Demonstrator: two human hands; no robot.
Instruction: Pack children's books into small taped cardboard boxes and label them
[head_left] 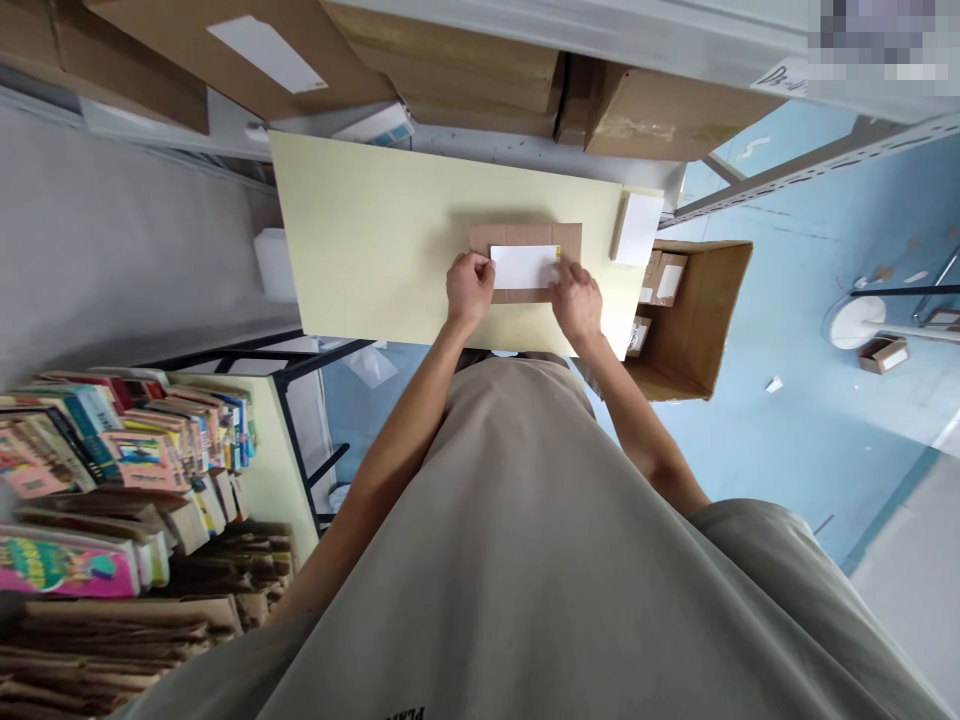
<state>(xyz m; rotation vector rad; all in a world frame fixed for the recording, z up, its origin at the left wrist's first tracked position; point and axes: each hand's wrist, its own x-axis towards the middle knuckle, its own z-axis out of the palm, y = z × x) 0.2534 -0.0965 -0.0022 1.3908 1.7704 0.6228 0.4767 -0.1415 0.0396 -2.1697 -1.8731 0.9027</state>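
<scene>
A flat brown cardboard parcel [525, 236] lies on the pale yellow table [360, 240]. A white label [523, 266] sits on top of the parcel. My left hand [469, 288] pinches the label's left edge, with its fingers closed on it. My right hand [576, 298] rests on the parcel at the label's right edge, fingers pressed down over the corner. Both forearms reach forward from my grey shirt.
A stack of white labels [637, 228] lies at the table's right end. An open cardboard box [701, 315] with small parcels stands on the blue floor to the right. Large cartons [660, 110] fill the shelf behind. Books [127, 440] are piled at the left.
</scene>
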